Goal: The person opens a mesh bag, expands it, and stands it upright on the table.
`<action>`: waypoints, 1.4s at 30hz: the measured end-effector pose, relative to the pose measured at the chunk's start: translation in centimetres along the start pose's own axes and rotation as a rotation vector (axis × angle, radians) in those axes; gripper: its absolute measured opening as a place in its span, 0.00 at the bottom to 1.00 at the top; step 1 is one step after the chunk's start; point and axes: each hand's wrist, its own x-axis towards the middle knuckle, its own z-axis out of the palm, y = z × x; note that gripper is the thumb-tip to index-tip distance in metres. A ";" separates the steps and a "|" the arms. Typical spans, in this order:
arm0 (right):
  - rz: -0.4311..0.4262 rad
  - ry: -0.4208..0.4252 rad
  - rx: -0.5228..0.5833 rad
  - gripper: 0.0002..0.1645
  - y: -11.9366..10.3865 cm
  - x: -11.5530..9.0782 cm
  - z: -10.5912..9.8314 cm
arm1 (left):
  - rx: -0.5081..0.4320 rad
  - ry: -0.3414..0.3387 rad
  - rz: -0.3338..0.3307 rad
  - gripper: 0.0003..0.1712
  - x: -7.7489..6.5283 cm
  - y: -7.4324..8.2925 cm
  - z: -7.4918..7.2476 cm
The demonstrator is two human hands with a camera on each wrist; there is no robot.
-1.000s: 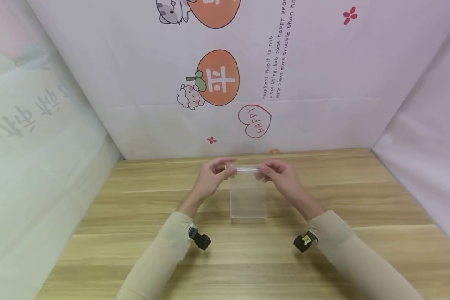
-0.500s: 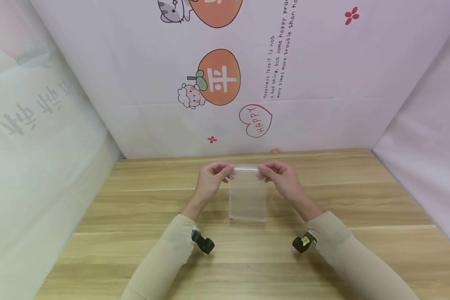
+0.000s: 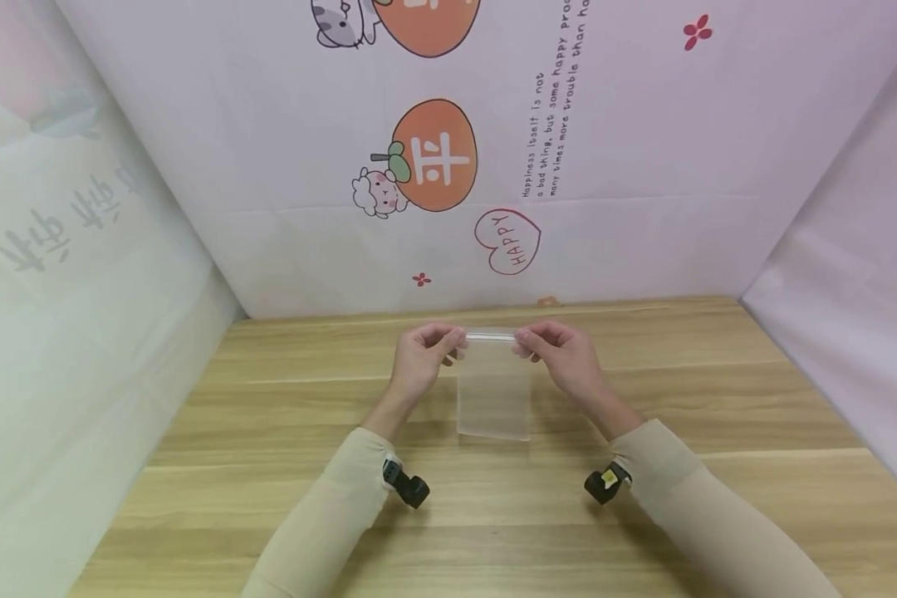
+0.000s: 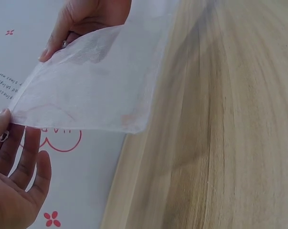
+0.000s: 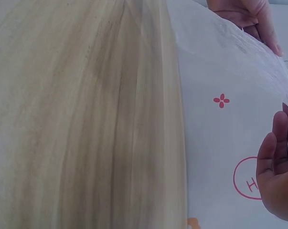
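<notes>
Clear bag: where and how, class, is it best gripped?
Pinch the bag at both ends of its white strip, likely best coming from both sides, as the left hand and right hand do: it looks thin and floppy, the strip straight.

Bag (image 3: 493,399) translucent whitish; sleeves (image 3: 325,515) beige; tabletop (image 3: 493,540) tan wood-grain.

There are two hands (image 3: 416,361) (image 3: 571,361), one bag (image 3: 493,399), two cameras (image 3: 414,490) (image 3: 601,487) and one table (image 3: 224,465).

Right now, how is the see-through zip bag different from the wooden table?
The zip bag is clear; the wooden table is streaky light brown. The zip bag is small, the wooden table far bigger. The left hand and right hand pinch the zip bag; neither holds the wooden table. Both have straight edges.
</notes>
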 end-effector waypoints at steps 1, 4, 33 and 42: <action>0.000 -0.006 -0.011 0.19 -0.1 0.0 -0.1 | 0.002 -0.004 -0.006 0.12 0.0 0.0 0.0; -0.009 -0.027 -0.031 0.20 -0.2 0.3 -0.4 | -0.008 -0.020 -0.024 0.13 -0.1 0.2 0.0; -0.002 -0.339 -0.035 0.17 1.6 -2.7 -1.3 | -0.213 -0.020 -0.003 0.13 -0.3 1.0 -0.5; 0.003 -0.326 -0.002 0.17 2.1 -3.1 -1.3 | -0.228 -0.032 -0.005 0.15 -0.2 0.5 -0.6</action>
